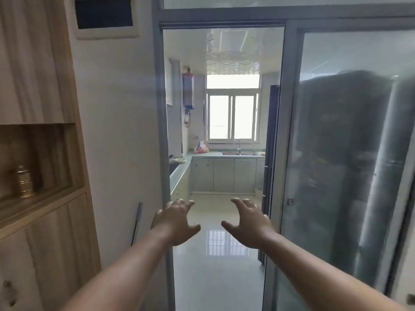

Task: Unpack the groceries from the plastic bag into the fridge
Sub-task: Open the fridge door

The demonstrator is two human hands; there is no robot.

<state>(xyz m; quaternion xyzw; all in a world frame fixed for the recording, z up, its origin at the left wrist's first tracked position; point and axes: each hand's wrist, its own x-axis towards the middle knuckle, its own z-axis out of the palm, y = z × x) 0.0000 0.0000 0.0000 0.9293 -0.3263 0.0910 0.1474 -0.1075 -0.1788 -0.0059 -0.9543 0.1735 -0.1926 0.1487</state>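
Note:
A plastic bag [201,147] with red and blue items inside sits on the green kitchen counter far ahead, left of the sink. The dark fridge [341,167] stands on the right, seen blurred through a frosted glass sliding door; its dark side edge [270,140] shows in the doorway. My left hand [176,221] and my right hand [249,223] are stretched out in front of me at the kitchen doorway, palms down, fingers spread, holding nothing. Both hands are far from the bag.
The grey door frame [165,153] borders the opening on the left; the glass sliding door [292,198] on the right. A double sink [239,153] with a tap lies under the window. Wooden cabinets [40,221] stand at my left. The glossy tiled floor [215,265] runs ahead.

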